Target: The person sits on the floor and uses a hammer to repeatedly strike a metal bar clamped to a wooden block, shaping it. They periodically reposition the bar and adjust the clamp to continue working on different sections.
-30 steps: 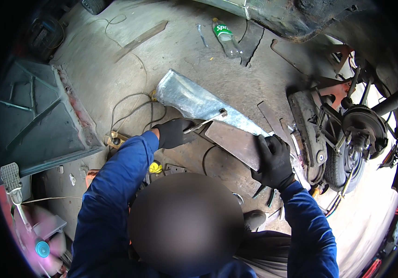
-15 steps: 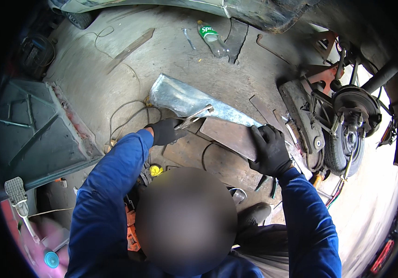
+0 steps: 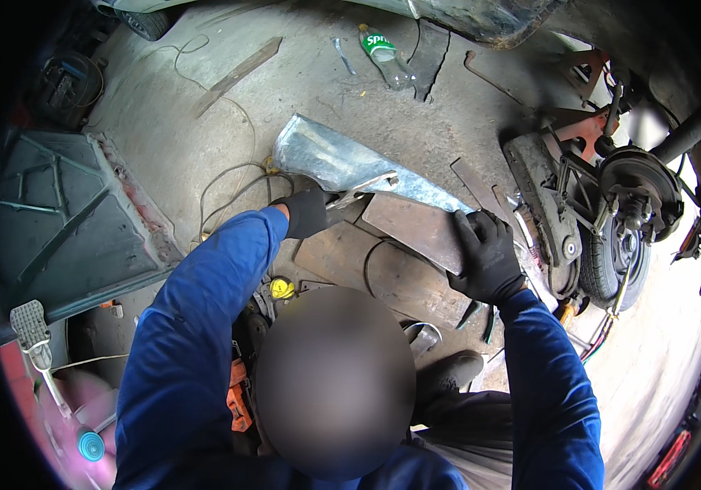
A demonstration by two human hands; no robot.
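Note:
A bent, tapering piece of silvery sheet metal (image 3: 342,155) slants across the space in front of me, its wide end at the left. My left hand (image 3: 308,214), in a black glove, is closed round the handles of metal pliers (image 3: 357,191), whose jaws meet the near edge of the sheet metal. At the narrow right end, my right hand (image 3: 488,257), gloved too, grips the sheet metal with the thumb on its edge. A flat brown metal plate (image 3: 412,227) lies just below the sheet, its right end against my right hand; whether that hand also holds it I cannot tell.
Brown boards (image 3: 334,261) lie on the floor below my hands, near a yellow tape measure (image 3: 282,287). A wheel hub (image 3: 632,188) and tyre stand at right. A dark panel (image 3: 64,220) is at left, a pink fan (image 3: 81,408) lower left, a plastic bottle (image 3: 387,61) far ahead.
The whole view has shifted a little, so things appear slightly further right and higher. Both hands keep their holds on the pliers and the sheet metal.

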